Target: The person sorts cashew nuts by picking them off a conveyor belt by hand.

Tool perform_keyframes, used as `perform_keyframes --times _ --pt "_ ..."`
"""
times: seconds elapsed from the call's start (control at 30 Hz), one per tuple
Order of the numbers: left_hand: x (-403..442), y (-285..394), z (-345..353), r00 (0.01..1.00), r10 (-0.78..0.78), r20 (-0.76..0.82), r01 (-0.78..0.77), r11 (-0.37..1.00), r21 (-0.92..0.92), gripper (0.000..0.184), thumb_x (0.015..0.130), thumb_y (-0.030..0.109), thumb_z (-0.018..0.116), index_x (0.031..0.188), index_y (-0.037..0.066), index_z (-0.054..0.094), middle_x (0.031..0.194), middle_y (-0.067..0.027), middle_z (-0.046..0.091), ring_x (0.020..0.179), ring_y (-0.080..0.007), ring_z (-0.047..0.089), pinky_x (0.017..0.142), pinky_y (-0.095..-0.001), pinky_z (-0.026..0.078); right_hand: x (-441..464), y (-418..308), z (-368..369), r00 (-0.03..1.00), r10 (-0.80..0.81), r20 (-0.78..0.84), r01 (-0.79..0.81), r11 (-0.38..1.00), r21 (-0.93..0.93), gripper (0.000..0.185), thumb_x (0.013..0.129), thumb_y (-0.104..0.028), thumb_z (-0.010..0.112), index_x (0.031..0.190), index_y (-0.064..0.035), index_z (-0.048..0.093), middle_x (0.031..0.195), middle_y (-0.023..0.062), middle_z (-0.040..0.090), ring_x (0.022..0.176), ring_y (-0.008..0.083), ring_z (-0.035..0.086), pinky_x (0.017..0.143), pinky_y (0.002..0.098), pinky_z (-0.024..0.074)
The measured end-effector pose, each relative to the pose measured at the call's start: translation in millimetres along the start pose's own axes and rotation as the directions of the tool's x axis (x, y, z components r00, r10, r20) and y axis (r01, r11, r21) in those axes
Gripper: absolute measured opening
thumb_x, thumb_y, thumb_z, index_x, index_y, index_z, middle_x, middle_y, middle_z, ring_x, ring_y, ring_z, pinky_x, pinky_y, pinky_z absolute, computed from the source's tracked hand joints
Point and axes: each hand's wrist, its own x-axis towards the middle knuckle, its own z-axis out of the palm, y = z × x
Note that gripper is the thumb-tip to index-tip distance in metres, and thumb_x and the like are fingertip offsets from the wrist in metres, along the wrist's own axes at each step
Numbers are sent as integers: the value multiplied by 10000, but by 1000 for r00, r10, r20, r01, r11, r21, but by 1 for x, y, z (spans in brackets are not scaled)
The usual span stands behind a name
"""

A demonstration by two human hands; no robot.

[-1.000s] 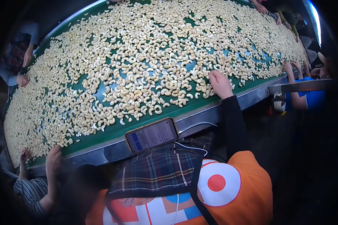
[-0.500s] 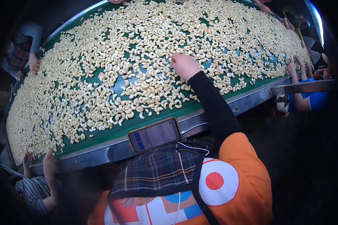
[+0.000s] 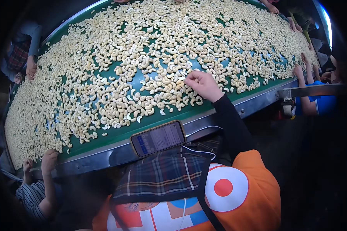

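Observation:
My right hand [image 3: 203, 85], in a black sleeve, is just over the near part of a green belt [image 3: 181, 114] spread with pale cashew nuts [image 3: 173, 34]. Its thumb and forefinger are pinched together, the other fingers curled in. Whatever may be between the fingertips is too small to make out. Loose cashews lie right beside the fingertips. Nowhere in the picture does my left hand show. Close to my body, a phone [image 3: 158, 139] with its screen lit rests at the metal rail [image 3: 119, 155], a white cable [image 3: 200, 152] running from it.
Other people's hands are around the belt: one at left [image 3: 31, 68], one at lower left [image 3: 49, 159], one at right [image 3: 298, 71] and one at the top right [image 3: 273, 8]. A metal bar [image 3: 316, 90] juts out at the right.
My right hand has drawn back toward me and slightly right, fingers pinched. The cashews have shifted to the right with the belt. A co-worker's hand at lower left has risen slightly.

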Motion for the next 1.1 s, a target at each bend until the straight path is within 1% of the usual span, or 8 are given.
perform_keyframes --times 0.13,0.23,0.3,0.37,0.5,0.73,0.97,1.1 --pt "0 6 -12 991 37 132 -61 982 180 96 773 72 553 809 122 626 637 29 411 516 -91 385 442 -213 265 -6 24 32 836 -533 131 347 328 -879 81 830 -137 569 783 -71 571 647 -19 552 492 81 499 411 173 349" --pt "1 24 -15 976 30 217 -102 938 332 99 762 70 569 785 137 637 608 49 400 475 -72 374 401 -205 253 -6 15 36 950 -310 34 259 726 -638 35 822 -118 556 801 -91 555 638 -15 536 477 76 478 397 160 321" --pt "-39 2 -55 997 -67 47 61 991 121 207 879 69 461 1047 -7 555 800 -99 549 595 -150 514 518 -249 405 -3 8 39 993 106 49 -116 930 349 29 811 -97 539 838 -90 531 636 0 516 464 91 458 419 160 323" --pt "-73 -44 -45 446 -336 -829 323 925 -201 181 915 187 439 830 33 483 679 -23 420 555 -116 398 513 -223 337 1 -8 43 990 136 46 -137 801 583 40 815 -67 505 852 -79 500 693 24 508 490 91 451 414 163 307" --pt "-109 -126 -78 58 -547 -835 -110 828 -550 253 923 262 444 974 25 515 844 -75 530 768 -183 519 699 -274 434 15 -32 108 972 -157 173 -21 679 734 82 853 -71 477 921 -42 514 844 58 553 641 94 527 508 164 395" --pt "-142 -134 -89 -11 -546 -838 -529 714 -458 293 934 296 421 908 28 538 833 -75 549 735 -170 527 622 -254 457 17 -61 198 902 -381 203 282 876 392 199 899 -92 470 1071 -6 522 1030 65 568 948 122 543 834 240 427" --pt "-262 53 10 82 -350 -933 369 881 -298 215 885 126 445 694 27 440 630 -43 418 441 -81 367 375 -196 239 31 -16 174 964 -213 157 213 977 14 171 844 -82 575 998 -8 564 871 -7 572 763 42 520 694 178 415" --pt "-322 144 77 50 -492 -869 997 82 11 224 822 64 584 1039 13 560 851 -32 593 747 -64 555 663 -193 434 33 -7 176 963 -207 172 236 957 -171 199 834 -81 589 1015 -5 552 956 22 569 860 63 542 756 190 430"
